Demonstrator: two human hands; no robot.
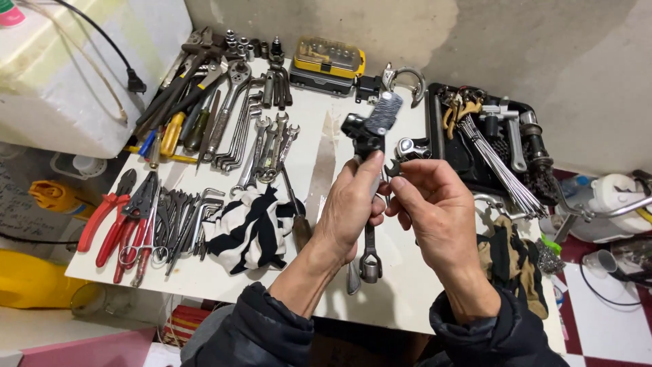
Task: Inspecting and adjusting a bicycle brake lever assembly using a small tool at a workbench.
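Both hands were up over the white table (204, 278), working on a black metal part (370, 132) that looked like a brake lever clamp with a taped or knurled grey end. The left hand (353, 211) was clenched around its lower stem, thumb running up the side, holding it steady. The right hand (435, 204) pinched a small open-end wrench (392, 167) just beside the part, seemingly fitting it onto a nut (can't really see the nut itself). So I'd guess this was the loosening or tightening stage, and the next move would need the wrench seated square while the left kept the part from twisting. The part's long axis ran nearly upright, tilted a bit right, grey end pointing away toward the wall. Pliers (115, 217), spanners (265, 146) and a striped rag (248, 231) lay to the left.
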